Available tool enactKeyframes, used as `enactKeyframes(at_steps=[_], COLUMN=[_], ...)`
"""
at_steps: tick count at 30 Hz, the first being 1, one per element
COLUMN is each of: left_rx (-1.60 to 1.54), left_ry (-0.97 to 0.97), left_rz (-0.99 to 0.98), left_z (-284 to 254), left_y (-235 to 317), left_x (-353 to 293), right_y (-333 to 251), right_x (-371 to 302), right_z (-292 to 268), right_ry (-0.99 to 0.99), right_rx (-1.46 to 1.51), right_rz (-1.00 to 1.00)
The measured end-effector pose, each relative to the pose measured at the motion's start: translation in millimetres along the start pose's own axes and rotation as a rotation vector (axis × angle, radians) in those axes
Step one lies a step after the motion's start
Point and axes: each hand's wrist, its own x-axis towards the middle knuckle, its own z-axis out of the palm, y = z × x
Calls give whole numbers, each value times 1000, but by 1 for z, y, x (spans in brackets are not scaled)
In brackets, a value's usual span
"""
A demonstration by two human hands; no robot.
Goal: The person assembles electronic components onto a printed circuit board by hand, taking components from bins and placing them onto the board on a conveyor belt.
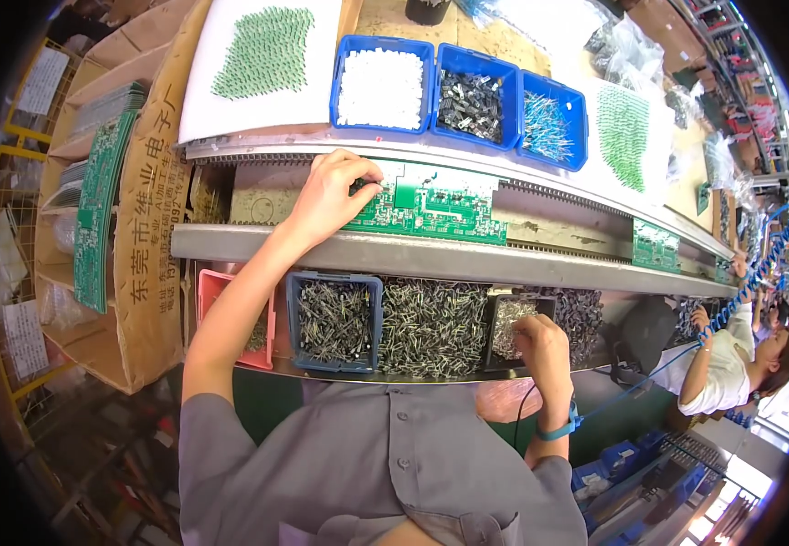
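A green circuit board (445, 214) lies between the two rails of the line in front of me. My left hand (335, 191) is over the board's left end, its thumb and fingers closed in a pinch; whatever may be between the fingertips is hidden. To the right, my right hand (543, 350) reaches to a small black bin (511, 329) of tiny silvery parts. Its fingers are bent together at the bin's edge, and what they may hold cannot be made out. A blue strap (561, 429) with a cord circles my right wrist.
Loose leaded parts (435, 323) lie beside a dark blue bin (335, 320) and a pink bin (263, 328). Beyond the rail (394, 253) stand blue bins (472, 96) of components. A carton (144, 273) holds a board (103, 209). A co-worker (731, 359) sits at right.
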Motion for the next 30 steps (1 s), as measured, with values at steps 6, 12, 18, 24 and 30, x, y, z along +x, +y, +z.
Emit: enactKeyframes(at_steps=[6, 12, 18, 24, 30], left_rx=[-36, -33, 96, 168, 275], left_ry=[-11, -12, -20, -27, -14], left_rz=[5, 16, 161, 170, 205], left_z=[1, 2, 4, 3, -1], left_y=[-3, -3, -6, 0, 8], left_x=[-1, -2, -1, -1, -1], right_y=[-2, -2, -2, 1, 3], right_x=[2, 2, 3, 6, 9], right_z=[-1, -1, -7, -7, -11], right_ry=[112, 87, 96, 87, 114], right_rx=[86, 131, 138, 152, 93], right_rz=[19, 19, -6, -43, -97])
